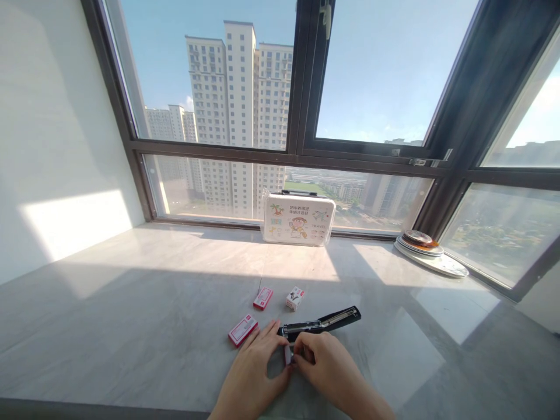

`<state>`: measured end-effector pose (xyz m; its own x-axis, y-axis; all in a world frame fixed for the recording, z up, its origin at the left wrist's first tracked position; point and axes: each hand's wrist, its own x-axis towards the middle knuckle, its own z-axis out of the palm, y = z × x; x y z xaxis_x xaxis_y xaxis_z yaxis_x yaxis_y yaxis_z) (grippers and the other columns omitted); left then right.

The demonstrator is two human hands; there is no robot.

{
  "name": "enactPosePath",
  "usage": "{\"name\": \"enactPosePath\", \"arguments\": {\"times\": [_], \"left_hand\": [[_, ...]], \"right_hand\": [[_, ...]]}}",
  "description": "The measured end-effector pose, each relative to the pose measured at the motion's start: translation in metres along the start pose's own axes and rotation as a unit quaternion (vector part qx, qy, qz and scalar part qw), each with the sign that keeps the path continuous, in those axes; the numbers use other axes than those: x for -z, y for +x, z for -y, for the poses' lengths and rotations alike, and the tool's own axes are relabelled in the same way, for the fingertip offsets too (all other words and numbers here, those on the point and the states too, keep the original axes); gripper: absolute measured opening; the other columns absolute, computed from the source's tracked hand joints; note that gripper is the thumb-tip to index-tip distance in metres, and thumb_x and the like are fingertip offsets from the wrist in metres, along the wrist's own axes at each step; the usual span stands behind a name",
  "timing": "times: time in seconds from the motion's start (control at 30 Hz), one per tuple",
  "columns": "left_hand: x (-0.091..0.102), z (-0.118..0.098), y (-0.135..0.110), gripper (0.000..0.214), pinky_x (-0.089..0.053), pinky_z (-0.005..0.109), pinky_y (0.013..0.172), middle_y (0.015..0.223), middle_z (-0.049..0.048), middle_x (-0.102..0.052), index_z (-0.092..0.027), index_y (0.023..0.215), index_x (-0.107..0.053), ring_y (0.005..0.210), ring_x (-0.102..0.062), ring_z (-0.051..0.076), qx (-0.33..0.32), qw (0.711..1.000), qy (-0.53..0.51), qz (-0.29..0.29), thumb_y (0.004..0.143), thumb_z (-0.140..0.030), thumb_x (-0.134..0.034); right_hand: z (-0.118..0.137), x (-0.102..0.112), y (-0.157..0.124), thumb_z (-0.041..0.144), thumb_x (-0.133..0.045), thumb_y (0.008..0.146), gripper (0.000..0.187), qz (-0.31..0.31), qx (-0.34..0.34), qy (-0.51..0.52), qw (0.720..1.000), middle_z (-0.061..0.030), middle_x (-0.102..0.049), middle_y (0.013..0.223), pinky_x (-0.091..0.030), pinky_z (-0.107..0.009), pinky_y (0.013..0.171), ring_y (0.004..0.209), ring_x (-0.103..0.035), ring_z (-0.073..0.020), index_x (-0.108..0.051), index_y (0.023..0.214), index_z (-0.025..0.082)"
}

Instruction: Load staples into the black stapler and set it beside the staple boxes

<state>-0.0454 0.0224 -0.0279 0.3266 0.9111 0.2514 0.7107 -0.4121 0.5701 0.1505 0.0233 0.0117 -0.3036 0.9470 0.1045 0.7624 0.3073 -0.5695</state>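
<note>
My left hand (258, 368) is closed around a small pale box (287, 354), thumb at its near end and fingers at its far end. It looks like a staple box, though most of it is covered. At the box's right side my right hand (324, 363) is pinched; a bit of silvery metal shows by its fingertips, too small to name. Just beyond both hands lies a black stapler (324, 321), opened out flat with its metal channel showing. A red and white staple box (243, 330) rests beside my left fingers.
Farther back stand another red and white box (263, 298) and a small white box with a stapler picture (295, 298). A white cartoon-printed case (299, 220) leans near the window. Stacked plates (420, 248) sit at the right corner of the marble-patterned sill (131, 332).
</note>
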Motion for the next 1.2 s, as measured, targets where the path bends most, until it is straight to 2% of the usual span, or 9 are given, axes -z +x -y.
{"name": "enactPosePath", "arguments": {"times": [0.2,0.3,0.37,0.53,0.67,0.77,0.87,1.0,1.2], "left_hand": [[0.012,0.0,-0.004,0.033,-0.039,0.041,0.113,0.146,0.0064,-0.054,-0.027,0.112,-0.064,0.136,-0.048,0.027,-0.003,0.999,-0.014,-0.035,0.08,-0.033,-0.071],[0.015,-0.004,-0.005,0.014,-0.047,0.036,0.093,0.105,0.0047,-0.07,-0.024,0.089,-0.063,0.104,-0.063,0.023,0.019,0.999,0.023,-0.043,0.093,-0.035,-0.056],[0.009,-0.01,-0.003,0.03,-0.045,0.034,0.082,0.084,0.002,-0.069,-0.023,0.076,-0.059,0.087,-0.063,0.022,0.027,0.997,0.06,-0.029,0.1,-0.032,-0.043],[-0.011,-0.029,0.008,0.035,-0.039,0.033,0.077,0.082,0.0033,-0.069,-0.023,0.075,-0.061,0.085,-0.063,0.023,0.017,0.994,0.106,-0.036,0.101,-0.031,-0.039],[-0.012,-0.034,0.01,0.034,-0.04,0.031,0.073,0.079,0.0011,-0.07,-0.025,0.091,-0.065,0.074,-0.064,0.02,0.039,0.997,0.055,-0.049,0.104,-0.036,-0.035],[-0.011,-0.033,0.008,0.03,-0.04,0.031,0.075,0.086,0.0005,-0.073,-0.028,0.114,-0.064,0.077,-0.066,0.02,0.027,0.997,0.045,-0.048,0.103,-0.038,-0.038],[-0.012,-0.033,0.01,0.033,-0.038,0.031,0.074,0.087,0.0008,-0.074,-0.029,0.104,-0.067,0.078,-0.066,0.021,0.045,0.996,0.069,-0.047,0.104,-0.039,-0.036],[-0.016,-0.034,0.015,0.037,-0.034,0.031,0.069,0.078,-0.0004,-0.073,-0.028,0.092,-0.066,0.07,-0.065,0.02,0.064,0.994,0.085,-0.035,0.105,-0.039,-0.033],[-0.017,-0.034,0.016,0.028,-0.032,0.031,0.069,0.08,-0.0004,-0.074,-0.027,0.095,-0.067,0.07,-0.064,0.019,0.066,0.992,0.096,-0.041,0.102,-0.033,-0.04]], "right_hand": [[-0.028,0.016,-0.014,0.034,-0.057,0.091,0.015,-0.038,-0.033,-0.012,0.999,0.0033,-0.065,0.064,-0.027,-0.025,0.056,0.06,-0.058,-0.0159,-0.07,0.089,0.027],[-0.049,0.021,-0.02,0.045,-0.043,0.099,0.037,-0.071,-0.092,-0.047,0.992,-0.0002,-0.065,0.061,-0.028,-0.028,0.057,0.058,-0.059,-0.0187,-0.064,0.076,0.024],[-0.054,0.015,-0.02,0.049,-0.035,0.102,0.051,-0.064,-0.114,-0.066,0.989,-0.0042,-0.068,0.065,-0.029,-0.03,0.059,0.062,-0.063,-0.0214,-0.062,0.067,0.024],[-0.042,-0.004,-0.016,0.06,-0.033,0.101,0.059,-0.057,-0.101,-0.05,0.992,-0.0066,-0.072,0.071,-0.03,-0.031,0.059,0.069,-0.066,-0.0235,-0.066,0.068,0.024],[-0.072,0.015,-0.022,0.069,-0.04,0.094,0.059,-0.048,-0.138,0.011,0.989,-0.0017,-0.061,0.057,-0.028,-0.029,0.054,0.055,-0.056,-0.0185,-0.06,0.063,0.022],[-0.111,0.038,-0.026,0.07,-0.053,0.087,0.05,-0.068,-0.166,0.095,0.979,0.0036,-0.054,0.054,-0.03,-0.027,0.052,0.052,-0.051,-0.0162,-0.065,0.092,0.021],[-0.128,0.053,-0.015,0.072,-0.055,0.083,0.062,-0.063,-0.127,0.227,0.964,0.0042,-0.055,0.065,-0.032,-0.026,0.047,0.049,-0.047,-0.0135,-0.058,0.119,0.021],[-0.103,0.052,0.019,0.068,-0.055,0.086,0.055,-0.036,-0.03,0.303,0.952,0.0037,-0.053,0.071,-0.032,-0.025,0.048,0.051,-0.041,-0.0107,-0.061,0.113,0.02],[-0.054,0.034,0.05,0.041,-0.072,0.083,0.027,0.01,0.094,0.144,0.985,0.0088,-0.042,0.063,-0.029,-0.025,0.058,0.06,-0.04,-0.011,-0.066,0.104,0.025]]}}
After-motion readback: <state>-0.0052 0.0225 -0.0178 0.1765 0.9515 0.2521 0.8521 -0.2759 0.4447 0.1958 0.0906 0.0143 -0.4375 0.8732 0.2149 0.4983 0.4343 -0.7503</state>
